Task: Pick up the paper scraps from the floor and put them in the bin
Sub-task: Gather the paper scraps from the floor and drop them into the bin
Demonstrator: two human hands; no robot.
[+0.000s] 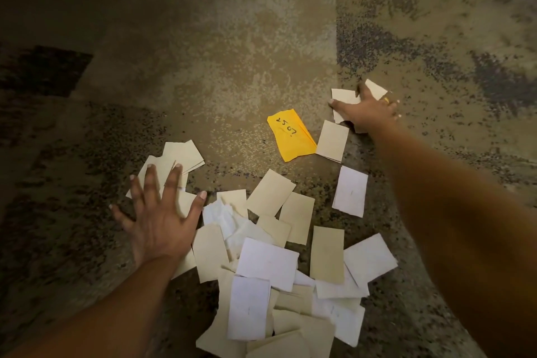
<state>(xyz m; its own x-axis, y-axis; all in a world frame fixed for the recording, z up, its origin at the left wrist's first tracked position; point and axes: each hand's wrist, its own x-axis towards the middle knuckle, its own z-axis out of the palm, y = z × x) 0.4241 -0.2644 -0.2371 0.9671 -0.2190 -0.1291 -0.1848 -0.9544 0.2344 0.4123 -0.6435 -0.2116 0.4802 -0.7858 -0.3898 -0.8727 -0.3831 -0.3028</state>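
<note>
We press our left hand (pixel 158 221) flat on cream paper scraps (pixel 183 154) on the carpet (pixel 232 38), fingers spread wide. Our right hand (pixel 369 110) lies flat and wide on the far scraps (pixel 343 96). A yellow scrap (pixel 290 134) lies between our hands. A big pile (pixel 270 264) sits near us.

Mottled brown and tan carpet floor (pixel 232 38), overlapping heap of cream and white paper scraps (pixel 267 264) at the near middle, smaller cluster of cream scraps (pixel 183 154) to its left, yellow scrap (pixel 290 136) with handwritten digits beyond, single cream scrap (pixel 332 141) touching its right edge, lone white scrap (pixel 350 190) nearer
</note>
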